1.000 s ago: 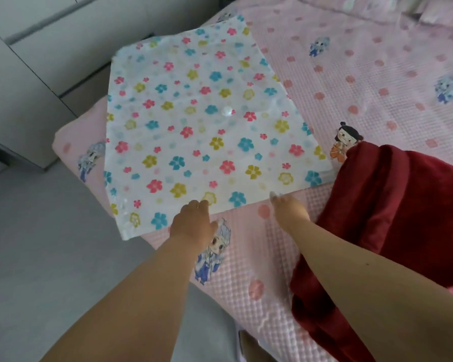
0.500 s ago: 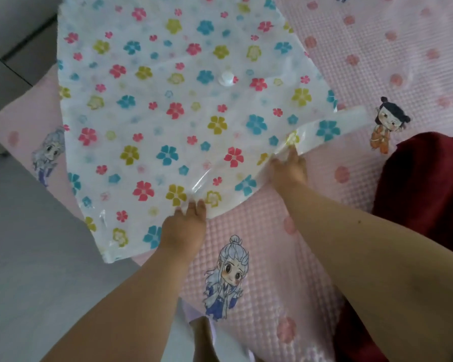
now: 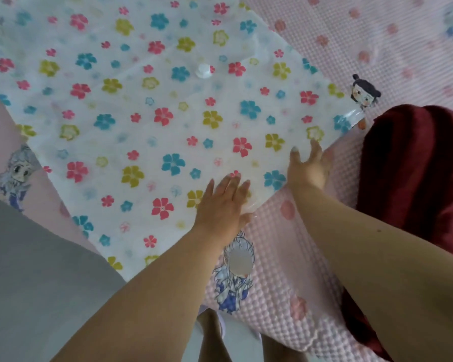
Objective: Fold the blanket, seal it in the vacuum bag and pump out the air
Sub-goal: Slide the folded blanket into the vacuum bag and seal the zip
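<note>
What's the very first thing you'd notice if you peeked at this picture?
Probably the big vacuum bag covered in bright flowers, spread flat across the pink bedcover. Both hands, left and right, lie with straight fingers on its near edge. Next is the dark red blanket, bunched up at the right, beside the bag and not inside it.

This is a bedroom in someone's home. A bed fills most of what I see, spread with a pink waffle-textured bedspread [image 3: 324, 257] printed with dots and little cartoon figures [image 3: 365, 94], its scalloped edge hanging at the near side. A dark red plush blanket [image 3: 416, 165] lies heaped on the right. Left of the bed there is plain grey floor [image 3: 24, 270], smooth like a household room's.
</note>
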Demonstrator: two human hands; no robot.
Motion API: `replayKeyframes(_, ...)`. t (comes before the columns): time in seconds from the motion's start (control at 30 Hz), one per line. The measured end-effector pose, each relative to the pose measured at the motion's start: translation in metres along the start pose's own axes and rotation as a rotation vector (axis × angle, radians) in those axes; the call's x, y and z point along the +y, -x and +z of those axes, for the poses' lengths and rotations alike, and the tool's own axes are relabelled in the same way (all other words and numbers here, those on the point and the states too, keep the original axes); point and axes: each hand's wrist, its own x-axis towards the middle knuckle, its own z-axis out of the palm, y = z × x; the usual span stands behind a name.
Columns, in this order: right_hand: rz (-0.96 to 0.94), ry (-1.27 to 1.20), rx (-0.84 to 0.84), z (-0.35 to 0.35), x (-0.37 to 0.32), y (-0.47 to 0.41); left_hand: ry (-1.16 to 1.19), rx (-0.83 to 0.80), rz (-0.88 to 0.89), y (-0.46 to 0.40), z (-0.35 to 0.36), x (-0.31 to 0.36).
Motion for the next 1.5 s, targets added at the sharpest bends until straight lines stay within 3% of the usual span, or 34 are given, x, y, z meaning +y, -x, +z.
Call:
replayKeyframes(0.1,-0.11,0.196,-0.059,0.007,0.019,0.021,0.004,-0.097,-0.04,-0.008,0.009,-0.003)
replayKeyframes(0.3,-0.476,0.17,-0.326,0.018,0.035,0.044,-0.076,-0.038,0.019,-0.012,0.015,0.003)
replayKeyframes(0.47,-0.616,0.419,-0.531,0.009,0.053,0.034,-0.039,-0.008,0.073,-0.009,0.012,0.007)
replayKeyframes(0.53,-0.563,0.297,-0.498,0.004,0.052,0.032,0.055,0.041,0.031,-0.009,0.007,0.006)
replayKeyframes(0.7,-0.585,0.116,-0.201,0.003,0.048,0.043,0.327,0.151,-0.061,-0.013,0.004,-0.001)
replayKeyframes(0.83,-0.493,0.017,-0.271,0.009,0.051,0.051,0.347,0.141,-0.084,-0.016,0.008,-0.007)
replayKeyframes(0.97,-0.463,-0.1,-0.272,0.008,0.049,0.053,0.147,0.123,-0.031,-0.019,0.01,0.001)
replayKeyframes(1.17,-0.55,0.064,-0.287,0.011,0.058,0.049,0.141,0.156,0.024,-0.022,0.011,0.008)
replayKeyframes(1.3,-0.56,0.055,-0.262,0.01,0.059,0.048,0.292,0.134,-0.129,-0.029,0.007,0.01)
replayKeyframes(1.5,-0.632,-0.012,-0.127,0.003,0.056,0.057,0.825,0.061,-0.436,-0.038,0.003,0.003)
